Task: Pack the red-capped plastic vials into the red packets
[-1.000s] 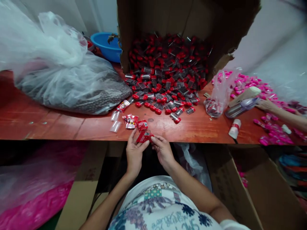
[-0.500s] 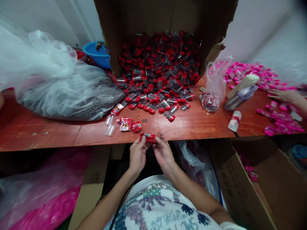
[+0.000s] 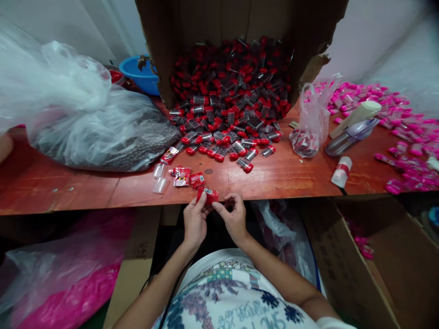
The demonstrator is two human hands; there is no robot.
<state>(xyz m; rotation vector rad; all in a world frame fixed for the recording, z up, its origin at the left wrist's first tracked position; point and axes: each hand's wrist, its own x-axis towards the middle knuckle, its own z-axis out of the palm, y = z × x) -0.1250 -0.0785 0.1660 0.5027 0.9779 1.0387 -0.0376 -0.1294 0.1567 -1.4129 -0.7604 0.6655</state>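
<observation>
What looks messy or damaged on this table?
The cardboard box lies tipped on its side with a torn, ragged edge, and red-capped vials spill from it across the wooden table. Pink items lie scattered at right.

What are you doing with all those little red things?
A person sits at the edge of a red wooden table and holds one small red packet between the left hand and the right hand. A few more red packets lie just in front. Behind them, a tipped cardboard box spills a big heap of little red-capped tubes onto the table. Pink ones lie far right.
</observation>
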